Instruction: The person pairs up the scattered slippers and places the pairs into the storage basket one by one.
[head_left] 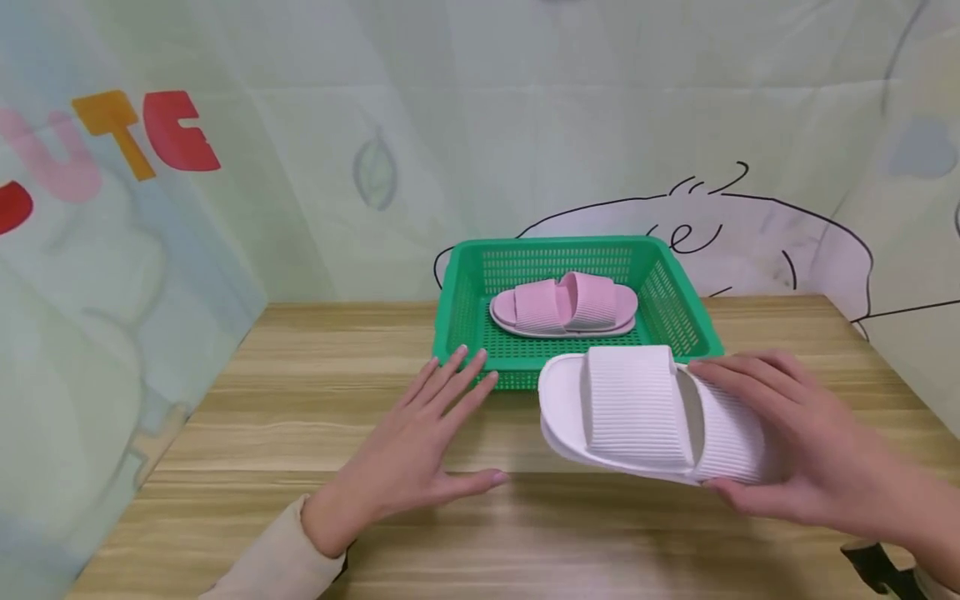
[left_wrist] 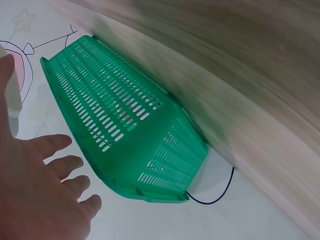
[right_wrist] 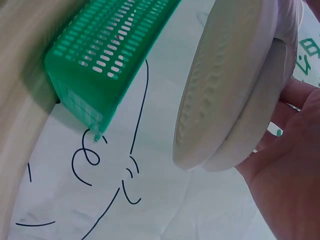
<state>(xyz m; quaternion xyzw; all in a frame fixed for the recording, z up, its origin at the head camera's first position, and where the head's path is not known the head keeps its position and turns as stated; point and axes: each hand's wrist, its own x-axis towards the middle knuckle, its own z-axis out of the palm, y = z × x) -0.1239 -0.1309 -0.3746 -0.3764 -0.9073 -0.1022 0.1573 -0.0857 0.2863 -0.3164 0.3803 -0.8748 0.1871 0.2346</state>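
My right hand [head_left: 825, 458] grips a pair of white ribbed slide slippers [head_left: 637, 408] by one end, thumb below and fingers above. Both soles lie together in the right wrist view, one slipper [right_wrist: 225, 85] against the other. The pair hangs in the air before the front right of a green plastic basket [head_left: 444, 321]. Inside the basket sits a pair of pink slide slippers [head_left: 536, 304], nested together. With fingers spread and nothing held, my left hand [head_left: 412, 446] hovers by the basket's front left corner. The left wrist view shows the basket's slotted side [left_wrist: 135, 150] beyond those fingertips.
Basket and hands are over a wood-grain table [head_left: 322, 375]. A printed cloth backdrop [head_left: 300, 167] with letters and line drawings stands right behind the table's back edge and along its left side.
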